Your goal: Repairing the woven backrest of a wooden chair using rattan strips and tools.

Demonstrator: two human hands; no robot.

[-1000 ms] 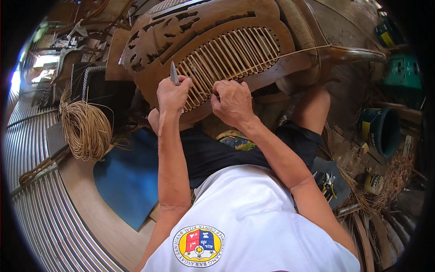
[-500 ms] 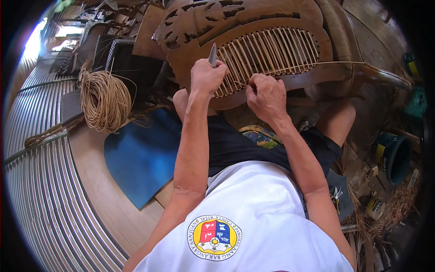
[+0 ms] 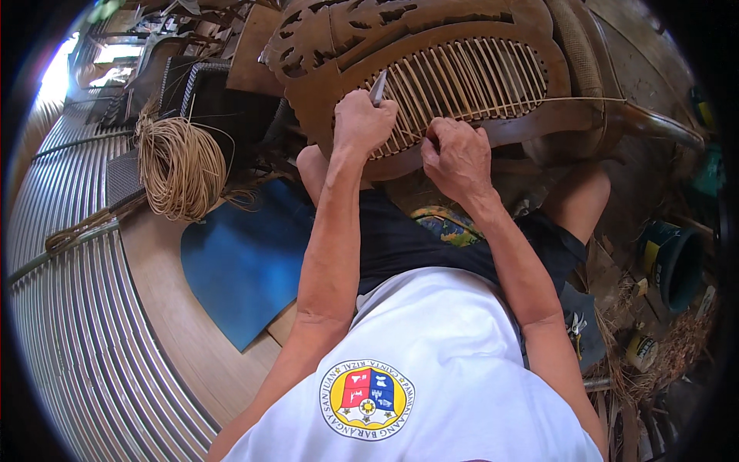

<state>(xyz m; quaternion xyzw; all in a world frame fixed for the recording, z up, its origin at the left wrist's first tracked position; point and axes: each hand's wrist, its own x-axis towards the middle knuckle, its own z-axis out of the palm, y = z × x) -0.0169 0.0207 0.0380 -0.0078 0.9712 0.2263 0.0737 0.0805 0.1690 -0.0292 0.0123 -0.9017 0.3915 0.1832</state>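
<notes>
Should the closed left hand [image 3: 366, 123] slip, its pointed blade [image 3: 378, 88] could nick the cane strands [image 3: 456, 77] spanning the wooden panel [image 3: 516, 129], beside the curled right hand [image 3: 460, 158], whose grip I cannot tell.

Brown chairback [image 3: 317, 100], pale tan cane [image 3: 456, 77]

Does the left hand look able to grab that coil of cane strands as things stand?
Probably not straight away: the left hand is closed around a pointed blade. Otherwise the way looks fairly free, with the coil of cane strands off to its left.
</notes>
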